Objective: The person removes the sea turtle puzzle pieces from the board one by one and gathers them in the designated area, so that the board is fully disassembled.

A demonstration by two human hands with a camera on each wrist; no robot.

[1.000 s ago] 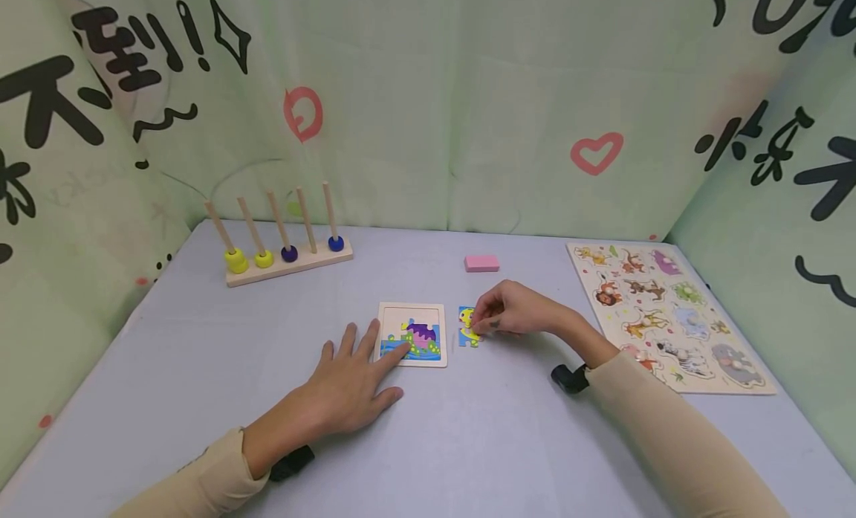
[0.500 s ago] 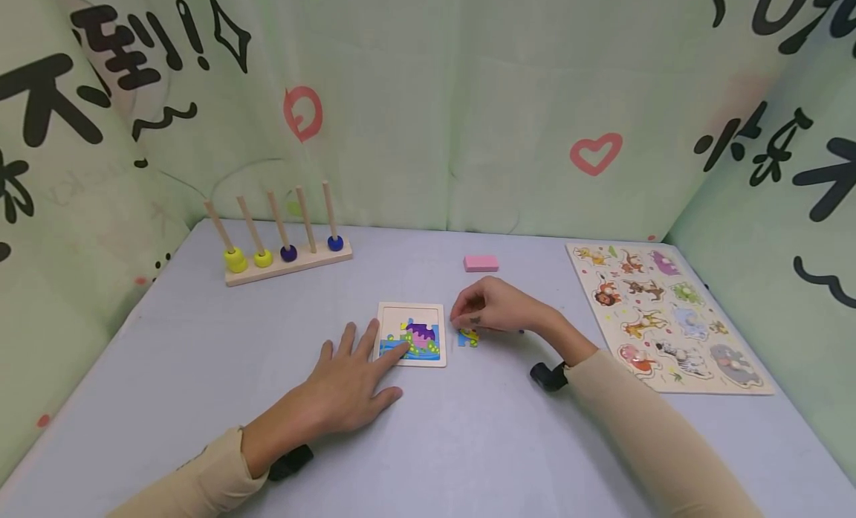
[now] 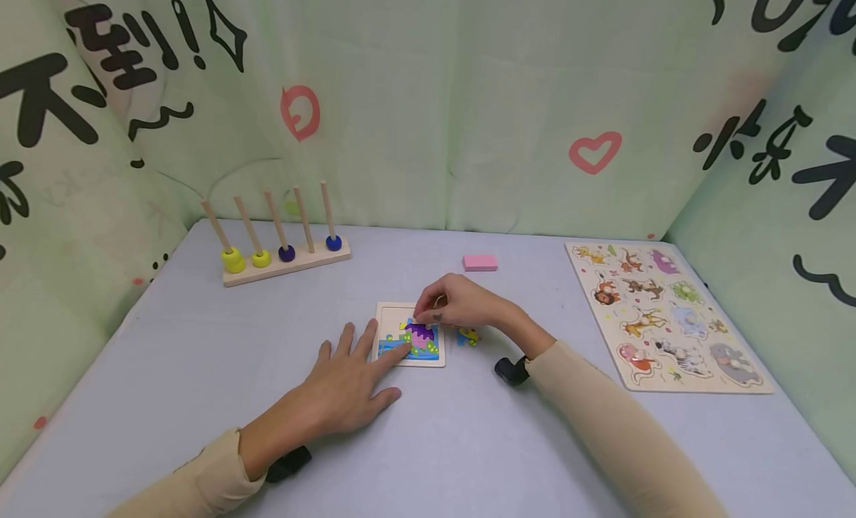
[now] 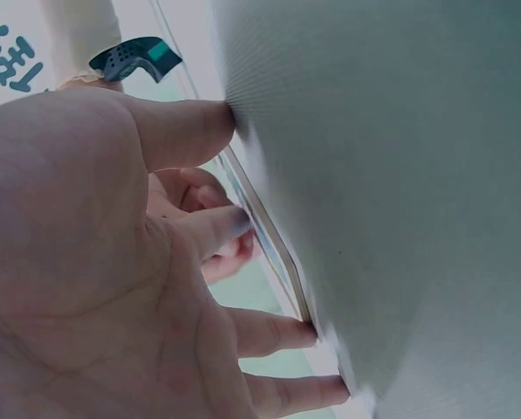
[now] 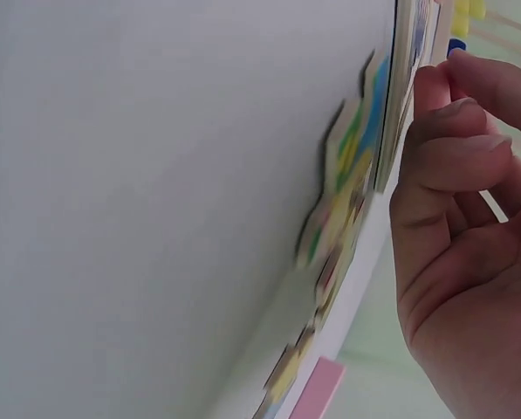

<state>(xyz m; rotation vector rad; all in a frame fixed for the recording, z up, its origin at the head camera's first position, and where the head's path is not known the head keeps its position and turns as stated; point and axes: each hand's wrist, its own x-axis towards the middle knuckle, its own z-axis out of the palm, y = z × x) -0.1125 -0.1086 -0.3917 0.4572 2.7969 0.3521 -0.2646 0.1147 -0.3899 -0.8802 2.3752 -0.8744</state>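
A small wooden jigsaw puzzle tray (image 3: pixel 389 312) lies mid-table, its lower part filled with blue, green and purple pieces. My left hand (image 3: pixel 348 392) lies flat with spread fingers at its lower left, the index fingertip on the picture. In the left wrist view, fingertips of the left hand (image 4: pixel 112 253) touch the table along the tray's edge. My right hand (image 3: pixel 461 304) is over the tray's upper right, thumb and index fingertip pinching a puzzle piece mostly hidden by the fingers. A loose yellow and blue puzzle piece (image 3: pixel 468 337) lies just right of the tray.
A wooden peg stand (image 3: pixel 287 267) with yellow and blue beads stands back left. Behind the right hand lies a pink block (image 3: pixel 480 263). A large animal puzzle board (image 3: pixel 631 366) covers the right side. Printed curtains (image 3: pixel 448 117) enclose the table's back and sides.
My right hand has moved left from the loose pieces to above the tray, with the upper loose piece pinched in its fingertips. The left hand has stayed in place.
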